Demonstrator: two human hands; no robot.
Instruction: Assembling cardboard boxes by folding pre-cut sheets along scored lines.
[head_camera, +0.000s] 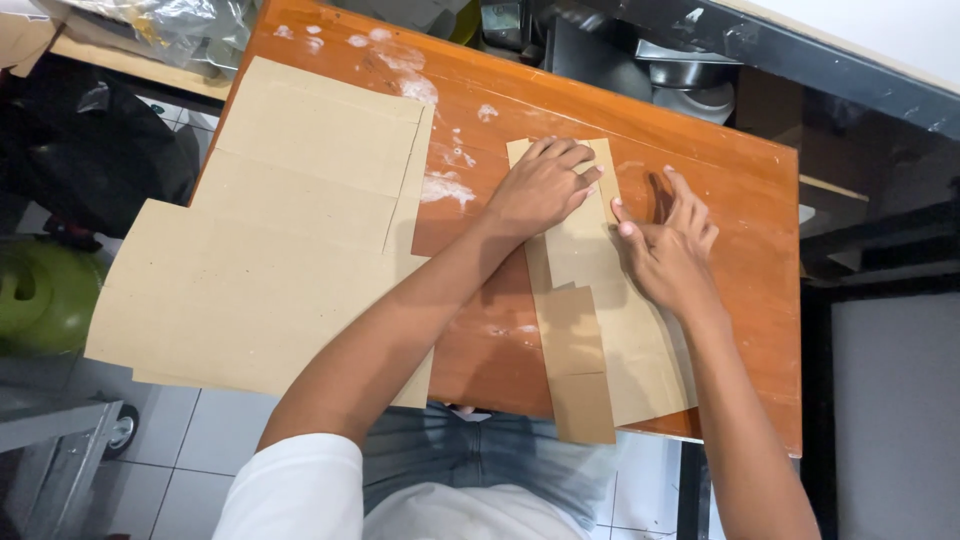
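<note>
Nearest the camera, a white T-shirt sleeve (300, 490) and blue jeans (500, 455) sit at the table's near edge. The left hand (540, 185) lies flat, fingers spread, pressing the far end of a folded cardboard strip (590, 330); it grips nothing. The right hand (668, 250) rests loosely curled on the strip's right edge, fingertips touching it. The strip's long axis runs from near edge to far edge, overhanging the near one. A large flat cardboard sheet (270, 260) covers the left corner of the orange wooden table (760, 250), smeared white, over grey floor tiles (200, 450)
</note>
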